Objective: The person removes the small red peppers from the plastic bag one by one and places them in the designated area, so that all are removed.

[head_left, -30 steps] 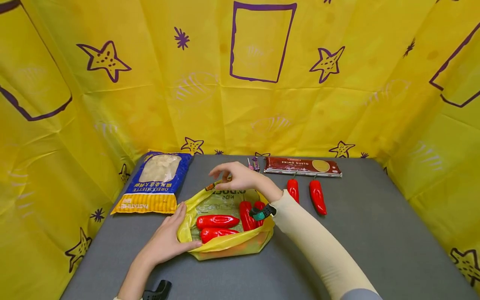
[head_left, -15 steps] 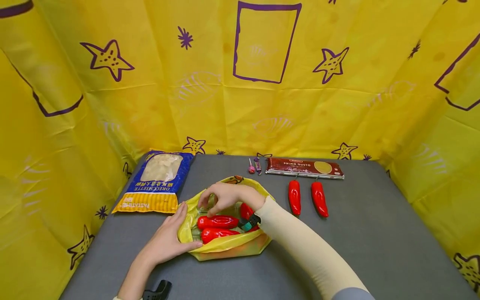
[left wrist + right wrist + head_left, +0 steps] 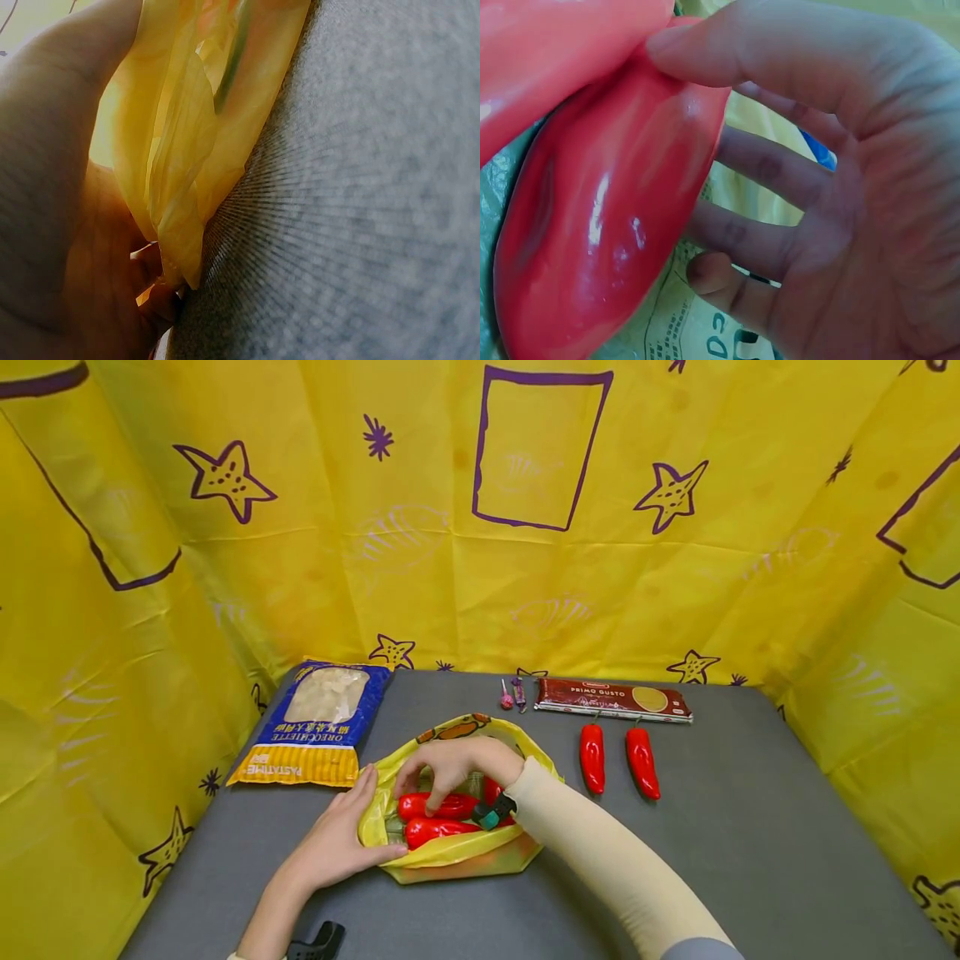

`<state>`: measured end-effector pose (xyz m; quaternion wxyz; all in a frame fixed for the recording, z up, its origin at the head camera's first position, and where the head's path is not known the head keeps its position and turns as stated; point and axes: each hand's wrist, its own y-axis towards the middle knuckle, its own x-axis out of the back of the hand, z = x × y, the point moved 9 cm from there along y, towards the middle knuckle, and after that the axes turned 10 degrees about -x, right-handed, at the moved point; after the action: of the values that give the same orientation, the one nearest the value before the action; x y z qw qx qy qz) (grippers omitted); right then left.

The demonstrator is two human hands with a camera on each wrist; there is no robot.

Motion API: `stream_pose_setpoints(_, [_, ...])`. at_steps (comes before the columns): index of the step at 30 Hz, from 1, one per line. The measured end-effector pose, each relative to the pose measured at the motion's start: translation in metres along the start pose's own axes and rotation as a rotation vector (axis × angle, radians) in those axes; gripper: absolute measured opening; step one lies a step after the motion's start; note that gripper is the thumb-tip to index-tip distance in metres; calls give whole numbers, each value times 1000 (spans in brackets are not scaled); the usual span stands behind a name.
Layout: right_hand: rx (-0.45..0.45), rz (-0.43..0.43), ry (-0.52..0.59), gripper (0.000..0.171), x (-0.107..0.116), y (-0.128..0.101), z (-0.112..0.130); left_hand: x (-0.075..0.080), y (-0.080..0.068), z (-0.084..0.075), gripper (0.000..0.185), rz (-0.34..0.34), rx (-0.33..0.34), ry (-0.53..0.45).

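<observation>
A yellow plastic bag (image 3: 480, 865) lies with its mouth wide on the grey table, several red chili peppers inside it. My left hand (image 3: 339, 842) holds the bag's left rim, thumb along the front edge; the left wrist view shows the yellow film (image 3: 187, 157) between thumb and fingers. Inside the bag, my right hand (image 3: 453, 767) grips the rear of two peppers lying side by side. In the right wrist view the thumb presses this glossy red chili pepper (image 3: 615, 217) near its stem end, with fingers curled behind it. The front pepper (image 3: 442, 830) lies against it.
A blue and yellow orecchiette pasta bag (image 3: 311, 722) lies at the left. Two more red chili peppers (image 3: 592, 758) lie right of the bag, below a dark red spaghetti packet (image 3: 615, 700). A lollipop (image 3: 507, 700) and a wrapped candy (image 3: 519, 693) sit at the back. Yellow cloth surrounds the table.
My right hand has gone from the bag's back rim down into the bag and taken hold of the rear pepper. The left hand stays on the left rim.
</observation>
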<state>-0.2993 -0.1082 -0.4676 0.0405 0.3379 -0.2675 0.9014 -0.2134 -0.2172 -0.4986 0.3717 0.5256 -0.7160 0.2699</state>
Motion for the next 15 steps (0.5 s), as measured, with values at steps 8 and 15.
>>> stream_pose_setpoints(8, [-47, 22, 5, 57, 0, -2, -6, 1, 0, -1, 133, -5, -2, 3])
stream_pose_setpoints(15, [-70, -2, -21, 55, 0, -3, -7, 0, 0, 0, 133, -9, -8, 5])
